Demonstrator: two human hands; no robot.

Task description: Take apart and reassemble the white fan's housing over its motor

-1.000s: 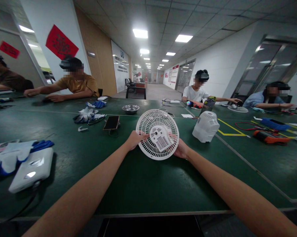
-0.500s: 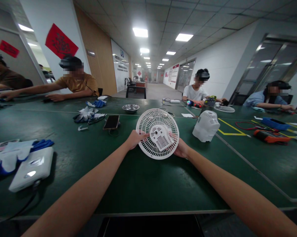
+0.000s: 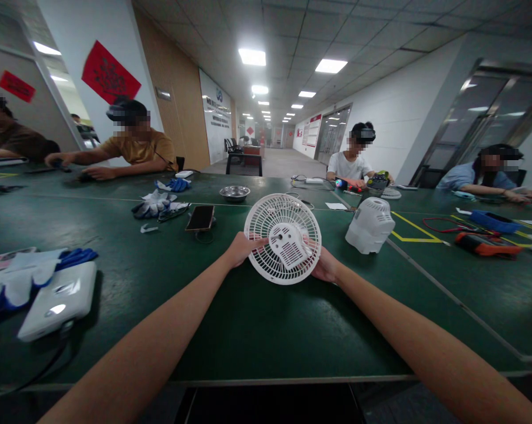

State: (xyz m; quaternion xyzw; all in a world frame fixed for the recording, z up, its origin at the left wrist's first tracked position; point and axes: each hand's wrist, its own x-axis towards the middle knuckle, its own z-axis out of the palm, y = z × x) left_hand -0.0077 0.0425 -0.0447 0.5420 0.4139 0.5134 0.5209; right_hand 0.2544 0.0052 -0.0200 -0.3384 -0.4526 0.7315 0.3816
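Between the left fingers [image 3: 257, 242] and the right fingers [image 3: 319, 266], gripping a round white fan grille [image 3: 266, 264] by opposite sides, tilting its slatted face toward the head camera. Closing on the rim with both sets of fingers, reaching one left finger in toward the vented center cover [image 3: 287, 246], and showing parts of the right fingers through the slats.

Looking right of the right fingers now, catching a white plastic housing [image 3: 370, 227] standing on the green worktop [image 3: 292, 335], well apart from the grille. Farther right, picking out yellow tape [image 3: 416, 239], an orange and black meter [image 3: 486, 244] and a blue case [image 3: 495, 222].

Swinging beyond the left fingers, spotting a phone [image 3: 200, 218] lying propped at a slant, then a small white scrap [image 3: 148, 228] and crumpled gloves [image 3: 155, 205]. Straight past the grille, seeing a shiny metal bowl [image 3: 234, 192].

Nearer the camera and well left of the left fingers, finding a white device [image 3: 58, 300] with a black cable, lying beside blue and white gloves [image 3: 13, 285].

Away across from the fingers, noticing a person in a mustard shirt [image 3: 142, 150] reaching over the worktop, a person in a white shirt [image 3: 349, 168] bending forward, and a person in light blue [image 3: 464, 174] working farther right.
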